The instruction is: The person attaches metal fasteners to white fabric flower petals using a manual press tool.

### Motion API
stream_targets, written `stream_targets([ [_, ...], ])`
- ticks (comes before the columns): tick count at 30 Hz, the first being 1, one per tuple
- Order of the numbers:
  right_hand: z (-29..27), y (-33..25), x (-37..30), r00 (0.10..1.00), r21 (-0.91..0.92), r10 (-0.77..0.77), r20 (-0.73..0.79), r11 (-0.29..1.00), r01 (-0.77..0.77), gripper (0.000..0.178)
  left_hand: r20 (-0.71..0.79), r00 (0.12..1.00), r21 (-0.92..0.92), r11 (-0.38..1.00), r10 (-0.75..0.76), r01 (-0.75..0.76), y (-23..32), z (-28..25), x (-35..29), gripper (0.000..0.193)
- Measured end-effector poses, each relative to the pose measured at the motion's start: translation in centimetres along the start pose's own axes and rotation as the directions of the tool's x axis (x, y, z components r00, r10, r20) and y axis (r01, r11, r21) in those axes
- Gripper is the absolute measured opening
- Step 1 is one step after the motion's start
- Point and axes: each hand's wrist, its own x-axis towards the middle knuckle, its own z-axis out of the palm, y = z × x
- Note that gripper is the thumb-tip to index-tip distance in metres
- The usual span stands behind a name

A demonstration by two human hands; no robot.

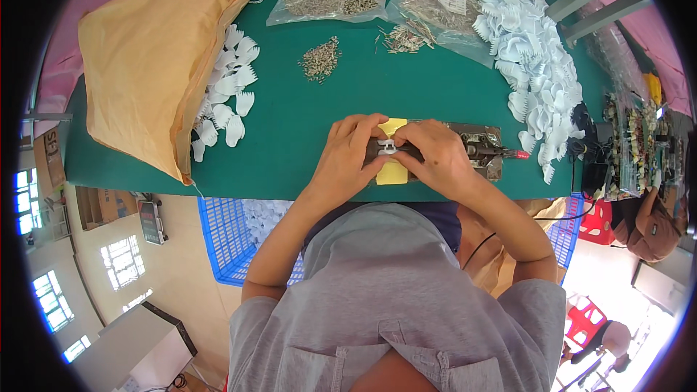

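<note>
A small white plastic piece (388,147) is grasped between the fingers of the left hand (347,151) and the right hand (440,158), over a yellow strip (393,175) at a metal fixture (485,147) near the front edge of the green bench (268,163). White toothed pieces (534,65) are heaped at the right.

You sit at a green-topped table (276,112), its edges bowed by the lens. Pink fabric (67,83) hangs past its upper left corner, and more pink shows at upper right, behind grey metal bars (599,1). On your left, daylight glares through paned windows (51,299), and a bright gridded patch marks the pale floor (185,276). To your right stands a red plastic stool (579,321), near washed-out white light.
</note>
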Motion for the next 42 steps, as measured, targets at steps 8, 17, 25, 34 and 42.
stream_targets([
  [8, -3.5, 1.3, 2.9, 0.935, 0.335, 0.342, 0.093, 0.874, -0.353, 0.017, -0.055, 0.999, -0.089, 0.996, -0.001, -0.004, -1.1, 1.0, -0.5, 0.048],
  [17, -2.5, 13.4, 8.9, 0.93, -0.185, 0.368, -0.009, 0.913, -0.364, 0.012, -0.138, 0.986, -0.109, 0.988, 0.096, -0.112, -2.0, 2.4, -0.9, 0.03],
  [25, -1.9, 14.2, 9.8, 0.965, -0.369, 0.225, 0.136, 0.915, -0.161, 0.016, -0.146, 0.982, -0.087, 0.987, 0.123, -0.137, -2.0, 2.3, -0.7, 0.03],
  [34, -3.0, -0.4, 2.1, 0.994, 0.17, 0.083, 0.065, 0.981, -0.093, 0.023, -0.135, 0.983, -0.092, 0.986, 0.124, -0.137, -2.4, 2.2, -0.7, 0.032],
  [42, -1.6, -1.2, 0.8, 0.99, 0.046, 0.133, -0.051, 0.99, -0.13, 0.02, -0.144, 0.984, -0.102, 0.987, 0.107, -0.122, -2.5, 2.5, -0.9, 0.033],
])
